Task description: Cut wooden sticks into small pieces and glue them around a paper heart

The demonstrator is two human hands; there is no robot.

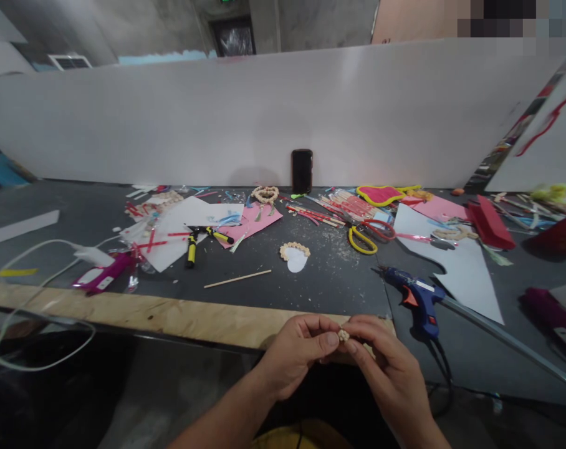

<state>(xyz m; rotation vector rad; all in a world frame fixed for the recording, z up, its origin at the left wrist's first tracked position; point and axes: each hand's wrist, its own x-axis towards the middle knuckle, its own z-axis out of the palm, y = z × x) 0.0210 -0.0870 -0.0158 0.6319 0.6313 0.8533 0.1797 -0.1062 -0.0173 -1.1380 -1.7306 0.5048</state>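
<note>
The step in hand is small finger work: a little pale bumpy bit (343, 335) is being held and, I think, turned or pressed. It is up at the front edge of the counter (245, 257), between the tips of both hands. The left hand (302, 349) is nearly closed, with its thumb and first finger pinched on the left side of the bit. The right hand (390, 358) is curled in from the other side, with its thumb and fingertips close together on it too. Fingers hide some of the bit, so I cannot tell its whole shape. Past the hands lies a white paper heart (297, 260) with a row of pale beads (286, 247) curving around its top. I cannot tell if the beads are stuck on. A thin stick (237, 279) lies to the left of the heart, and a blue glue gun (416, 296) lies to the right, near the right hand. The next move seems to call for a soft, steady pinch, because such a tiny thing could slip or break if squeezed too hard.
</note>
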